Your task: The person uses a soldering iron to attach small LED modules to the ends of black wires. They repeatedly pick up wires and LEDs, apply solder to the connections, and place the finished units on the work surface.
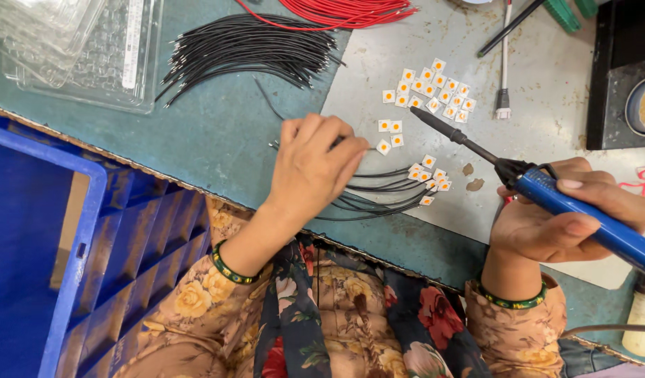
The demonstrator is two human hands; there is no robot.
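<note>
My right hand (567, 213) grips a blue-handled soldering iron (546, 192); its dark tip points up-left toward the loose chips. My left hand (312, 164) is closed on the end of a thin black wire, fingertips just left of a single white-and-orange square chip (383, 147). Two more such chips (390, 126) lie just above it. Several chips with black wires (378, 189) attached lie in a row (429, 180) between my hands. A loose pile of chips (432, 89) sits farther back on the grey plate (546, 84).
A bundle of black wires (249, 47) and red wires (343, 10) lie at the back. Clear plastic trays (78, 49) are at back left, a blue crate (64, 266) at front left. A white cable plug (503, 105) and a dark block with a round tin (641, 105) stand at right.
</note>
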